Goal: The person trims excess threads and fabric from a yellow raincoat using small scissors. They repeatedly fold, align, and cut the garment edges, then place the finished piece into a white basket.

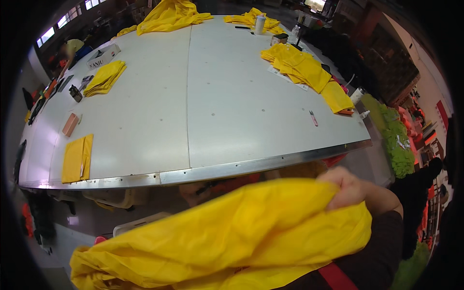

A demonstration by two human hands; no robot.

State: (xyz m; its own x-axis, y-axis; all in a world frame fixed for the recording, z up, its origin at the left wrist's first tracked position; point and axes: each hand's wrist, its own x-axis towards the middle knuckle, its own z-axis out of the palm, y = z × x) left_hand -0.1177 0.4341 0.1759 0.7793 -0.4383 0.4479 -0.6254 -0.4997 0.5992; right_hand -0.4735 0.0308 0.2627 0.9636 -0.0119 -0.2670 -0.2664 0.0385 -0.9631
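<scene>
Metal-edged white table [232, 135], windows [46, 37] beyond

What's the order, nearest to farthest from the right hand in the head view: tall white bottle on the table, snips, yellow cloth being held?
From the right hand:
1. Yellow cloth: in its grip, in front of the person.
2. Snips: right side of the table, toward the near edge.
3. Tall white bottle: far end, right half.

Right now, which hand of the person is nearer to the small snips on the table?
Right, as far as visible. The right hand grips yellow cloth outside the near edge of the table, below the snips in the picture. The left hand is not visible.
</scene>
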